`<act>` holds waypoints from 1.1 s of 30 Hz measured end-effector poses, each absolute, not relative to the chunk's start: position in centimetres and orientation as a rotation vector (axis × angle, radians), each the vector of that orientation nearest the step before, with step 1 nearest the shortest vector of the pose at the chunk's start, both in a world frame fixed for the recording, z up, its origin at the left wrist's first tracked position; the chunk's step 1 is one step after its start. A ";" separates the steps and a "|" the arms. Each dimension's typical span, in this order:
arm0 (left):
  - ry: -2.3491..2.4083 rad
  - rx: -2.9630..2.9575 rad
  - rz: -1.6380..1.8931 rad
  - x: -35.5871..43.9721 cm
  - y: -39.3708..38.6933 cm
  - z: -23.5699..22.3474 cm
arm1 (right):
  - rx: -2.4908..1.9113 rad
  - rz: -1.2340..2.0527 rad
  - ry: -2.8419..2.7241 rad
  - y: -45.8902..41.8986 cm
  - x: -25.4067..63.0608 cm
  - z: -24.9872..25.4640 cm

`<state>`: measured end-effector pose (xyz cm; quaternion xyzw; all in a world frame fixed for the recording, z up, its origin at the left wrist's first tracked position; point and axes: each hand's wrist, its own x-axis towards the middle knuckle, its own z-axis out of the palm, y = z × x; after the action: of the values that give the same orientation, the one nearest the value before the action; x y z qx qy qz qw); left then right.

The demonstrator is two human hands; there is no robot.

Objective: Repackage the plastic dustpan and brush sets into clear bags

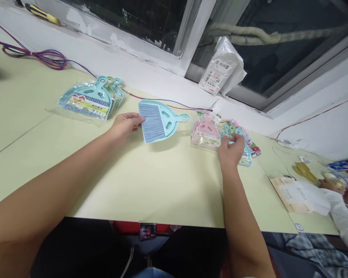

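Observation:
My left hand (pixel 127 124) pinches the left edge of a light-blue dustpan (pixel 169 131) with a grey-blue bristled hand brush (pixel 153 122) nested in it. The set has no bag around it and is held over the table, its looped handle pointing right. My right hand (pixel 232 150) is closed, with thumb and fingers bent together, in front of a bagged blue dustpan set (pixel 246 157). What the fingertips hold, if anything, is hidden. Just left of that hand, a pink dustpan set (pixel 205 131) lies in clear wrapping.
Several bagged blue sets (pixel 87 98) lie at the back left. Red-blue wire (pixel 50 60) runs along the wall, with a screwdriver (pixel 42 14) on the sill. A white plastic package (pixel 220 69) leans against the window. At right are a cardboard piece (pixel 291 195) and a co-worker's hands (pixel 333 185).

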<state>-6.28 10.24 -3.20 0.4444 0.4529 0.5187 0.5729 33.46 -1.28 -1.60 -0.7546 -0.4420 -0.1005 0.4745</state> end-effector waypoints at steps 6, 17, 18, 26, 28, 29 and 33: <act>0.896 1.203 0.973 -4.7 8.7 -3.5 | -1.440 0.438 -1.363 -1.6 27.4 -2.0; 1.040 2.364 1.214 -4.1 5.2 -0.4 | -1.476 1.199 -1.298 -1.8 24.6 -4.0; 0.891 2.505 1.133 -3.8 4.4 -0.1 | -1.473 1.224 -1.304 -1.8 24.3 -4.2; 0.813 2.805 0.438 -1.6 1.9 -1.4 | -1.542 1.080 -1.689 -2.8 23.1 -3.9; 0.842 2.787 0.396 -1.7 2.1 -1.5 | -1.481 0.910 -1.910 -3.1 23.4 -3.5; 0.848 2.782 0.371 -1.8 2.2 -1.5 | -1.447 0.843 -2.001 -3.2 23.5 -3.4; 0.845 2.774 0.280 -1.8 2.2 -1.1 | -1.394 0.735 -2.149 -3.3 23.5 -3.0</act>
<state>-1.83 2.15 -1.12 0.9460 0.2881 0.0955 0.1140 23.45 -3.27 -3.01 -0.5084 -0.7837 0.2680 0.2359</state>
